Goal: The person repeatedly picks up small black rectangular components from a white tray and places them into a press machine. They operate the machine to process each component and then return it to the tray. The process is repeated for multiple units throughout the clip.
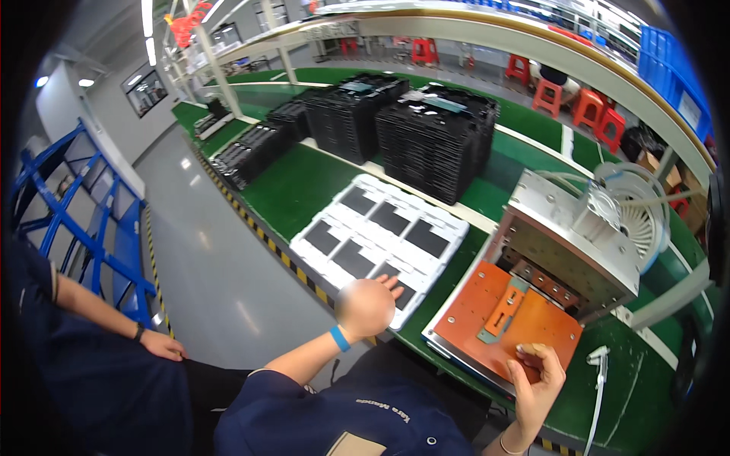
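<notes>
My left hand, a blue band on its wrist, reaches over the near corner of a white tray with its fingers stretched out. Flat black rectangular pieces lie in the tray's pockets. Whether the fingertips touch the nearest piece is hard to tell, as part of the hand is blurred. My right hand hovers by the front edge of an orange plate on a metal press. Its fingers are curved with a gap to the thumb, and nothing shows between them. A narrow orange-and-green fixture sits on the plate.
Tall stacks of black trays stand along the back of the green bench. An air gun with a white hose lies right of the press. Another person's hand hangs at the left, near a blue rack. Blue bins sit on the upper shelf.
</notes>
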Action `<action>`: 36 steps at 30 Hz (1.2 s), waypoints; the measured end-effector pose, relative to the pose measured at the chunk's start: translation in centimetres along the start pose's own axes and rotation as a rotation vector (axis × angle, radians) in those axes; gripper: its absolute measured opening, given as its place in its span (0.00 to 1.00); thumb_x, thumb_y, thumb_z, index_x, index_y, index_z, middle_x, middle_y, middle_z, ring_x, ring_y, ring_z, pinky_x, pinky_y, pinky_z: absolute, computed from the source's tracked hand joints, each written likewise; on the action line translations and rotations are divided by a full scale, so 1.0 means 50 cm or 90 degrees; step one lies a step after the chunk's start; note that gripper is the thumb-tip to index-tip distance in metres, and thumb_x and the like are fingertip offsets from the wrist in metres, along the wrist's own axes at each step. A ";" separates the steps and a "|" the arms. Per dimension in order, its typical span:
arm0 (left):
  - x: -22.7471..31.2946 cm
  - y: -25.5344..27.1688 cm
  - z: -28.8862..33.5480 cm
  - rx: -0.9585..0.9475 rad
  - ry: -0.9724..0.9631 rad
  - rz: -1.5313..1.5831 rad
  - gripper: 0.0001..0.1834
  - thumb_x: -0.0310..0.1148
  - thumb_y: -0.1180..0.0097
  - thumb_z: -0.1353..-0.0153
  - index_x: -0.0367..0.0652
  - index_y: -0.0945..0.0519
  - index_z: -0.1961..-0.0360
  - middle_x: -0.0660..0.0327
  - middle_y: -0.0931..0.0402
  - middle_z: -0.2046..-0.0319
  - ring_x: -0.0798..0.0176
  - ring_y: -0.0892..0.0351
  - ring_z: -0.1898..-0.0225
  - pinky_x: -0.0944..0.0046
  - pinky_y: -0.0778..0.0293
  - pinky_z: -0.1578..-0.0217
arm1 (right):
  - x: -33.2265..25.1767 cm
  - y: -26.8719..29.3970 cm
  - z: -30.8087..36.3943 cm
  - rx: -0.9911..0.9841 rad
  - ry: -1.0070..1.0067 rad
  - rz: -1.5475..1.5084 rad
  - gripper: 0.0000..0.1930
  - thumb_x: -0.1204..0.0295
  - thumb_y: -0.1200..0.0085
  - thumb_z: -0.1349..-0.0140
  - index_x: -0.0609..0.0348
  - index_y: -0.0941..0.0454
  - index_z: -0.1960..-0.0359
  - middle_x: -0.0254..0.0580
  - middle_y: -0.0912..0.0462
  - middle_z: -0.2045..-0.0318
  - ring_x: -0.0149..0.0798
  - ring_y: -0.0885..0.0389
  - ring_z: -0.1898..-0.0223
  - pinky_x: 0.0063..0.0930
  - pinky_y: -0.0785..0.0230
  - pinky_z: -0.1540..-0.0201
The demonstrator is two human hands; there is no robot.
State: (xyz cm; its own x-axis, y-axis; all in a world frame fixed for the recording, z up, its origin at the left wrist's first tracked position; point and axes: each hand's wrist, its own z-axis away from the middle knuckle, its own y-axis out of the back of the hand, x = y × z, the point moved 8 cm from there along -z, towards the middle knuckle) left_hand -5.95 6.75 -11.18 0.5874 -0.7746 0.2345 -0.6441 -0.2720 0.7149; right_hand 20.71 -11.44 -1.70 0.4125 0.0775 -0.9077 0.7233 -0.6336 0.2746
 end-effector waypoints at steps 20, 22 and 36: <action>-0.149 0.050 -0.131 -0.082 -0.074 -0.011 0.07 0.37 0.38 0.42 0.47 0.19 0.71 0.65 0.23 0.71 0.58 0.25 0.61 0.55 0.30 0.56 | 0.022 0.000 0.006 -0.024 -0.041 -0.020 0.12 0.83 0.37 0.49 0.66 0.23 0.63 0.38 0.20 0.66 0.29 0.20 0.63 0.21 0.29 0.57; -0.157 0.030 -0.126 -0.113 -0.066 -0.024 0.08 0.38 0.38 0.42 0.47 0.19 0.73 0.66 0.23 0.72 0.58 0.26 0.60 0.57 0.30 0.56 | 0.023 -0.002 0.004 -0.031 -0.033 -0.025 0.12 0.83 0.37 0.49 0.65 0.23 0.63 0.38 0.20 0.66 0.29 0.20 0.63 0.21 0.29 0.57; -0.144 0.019 -0.135 -0.060 -0.111 -0.109 0.17 0.44 0.37 0.43 0.46 0.20 0.82 0.68 0.28 0.78 0.60 0.30 0.64 0.57 0.32 0.54 | 0.023 -0.001 0.006 -0.036 -0.042 -0.008 0.11 0.83 0.37 0.48 0.65 0.23 0.62 0.37 0.19 0.66 0.30 0.20 0.63 0.21 0.29 0.57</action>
State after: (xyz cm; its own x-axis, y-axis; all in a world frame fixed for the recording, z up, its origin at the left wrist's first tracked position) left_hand -7.49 15.94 -7.73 0.5853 -0.8108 -0.0057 -0.4895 -0.3589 0.7947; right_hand 20.99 -11.56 -2.84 0.3676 0.0325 -0.9294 0.7584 -0.5889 0.2794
